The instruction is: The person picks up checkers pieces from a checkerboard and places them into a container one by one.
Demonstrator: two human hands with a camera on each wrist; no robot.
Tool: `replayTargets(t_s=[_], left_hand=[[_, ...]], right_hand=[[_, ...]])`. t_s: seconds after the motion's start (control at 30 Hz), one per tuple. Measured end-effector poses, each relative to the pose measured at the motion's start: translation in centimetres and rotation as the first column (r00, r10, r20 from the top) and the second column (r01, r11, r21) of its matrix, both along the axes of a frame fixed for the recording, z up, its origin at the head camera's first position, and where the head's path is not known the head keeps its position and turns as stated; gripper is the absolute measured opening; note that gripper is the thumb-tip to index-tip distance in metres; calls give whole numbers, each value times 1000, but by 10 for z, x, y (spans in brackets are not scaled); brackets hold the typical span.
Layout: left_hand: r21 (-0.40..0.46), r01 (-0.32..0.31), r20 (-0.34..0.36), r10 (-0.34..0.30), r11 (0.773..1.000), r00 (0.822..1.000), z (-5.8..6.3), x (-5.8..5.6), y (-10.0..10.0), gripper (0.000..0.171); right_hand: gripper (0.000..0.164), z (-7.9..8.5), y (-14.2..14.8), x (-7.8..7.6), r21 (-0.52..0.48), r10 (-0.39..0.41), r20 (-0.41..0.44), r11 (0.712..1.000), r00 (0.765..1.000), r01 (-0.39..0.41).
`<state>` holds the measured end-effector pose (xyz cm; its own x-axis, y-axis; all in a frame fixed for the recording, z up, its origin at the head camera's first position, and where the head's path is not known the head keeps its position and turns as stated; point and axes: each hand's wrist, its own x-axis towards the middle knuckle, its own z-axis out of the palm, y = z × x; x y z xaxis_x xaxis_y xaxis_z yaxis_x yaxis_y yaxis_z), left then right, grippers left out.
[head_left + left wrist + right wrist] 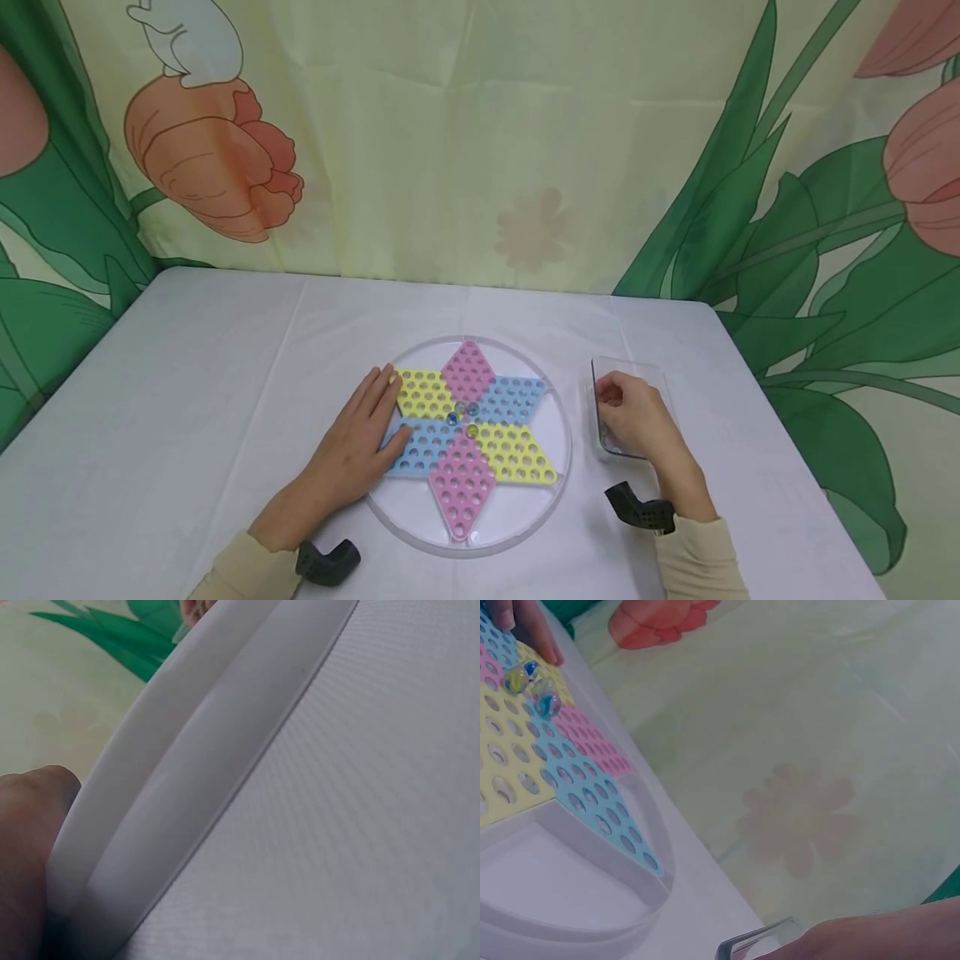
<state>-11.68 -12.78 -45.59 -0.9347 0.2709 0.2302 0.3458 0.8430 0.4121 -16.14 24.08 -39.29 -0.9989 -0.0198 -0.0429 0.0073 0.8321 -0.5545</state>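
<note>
A round white Chinese checkers board (525, 517) with a pink, yellow and blue star of holes lies mid-table. Several glass marbles sit together at its centre, among them a yellow one (472, 431), a dark blue one (452, 418) and a teal one (548, 705). My left hand (352, 442) rests flat over the board's left edge, fingers extended onto the yellow and blue points. To the right of the board, my right hand (637, 417) reaches into a clear plastic box (651, 371) with bent fingers. Whatever its fingertips touch is hidden.
A white cloth (187, 375) covers the table. Behind the far edge hangs a curtain (420, 167) printed with tulips, leaves and a rabbit. Each wrist wears a black camera mount, the left one (327, 563) near the board's rim and the right one (640, 508) below the box.
</note>
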Motion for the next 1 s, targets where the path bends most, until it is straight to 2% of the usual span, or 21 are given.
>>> replayTargets(t_s=[0.27, 0.53, 0.7, 1.0], left_hand=[[9, 15, -23, -15, 1000, 1000, 0, 1, -1, 71], [9, 8, -16, -8, 1000, 1000, 0, 1, -1, 71], [12, 7, -12, -7, 1000, 1000, 0, 1, -1, 71], [12, 3, -9, -3, 1000, 1000, 0, 0, 0, 71]], right_hand=[[17, 7, -2, 4, 6, -53, -15, 999, 999, 53], [18, 14, -7, 7, -27, -91, -160, 996, 983, 88], [17, 16, -9, 8, -68, -61, -263, 997, 963, 45], [15, 21, -20, 9, -134, 46, -373, 986, 927, -102]])
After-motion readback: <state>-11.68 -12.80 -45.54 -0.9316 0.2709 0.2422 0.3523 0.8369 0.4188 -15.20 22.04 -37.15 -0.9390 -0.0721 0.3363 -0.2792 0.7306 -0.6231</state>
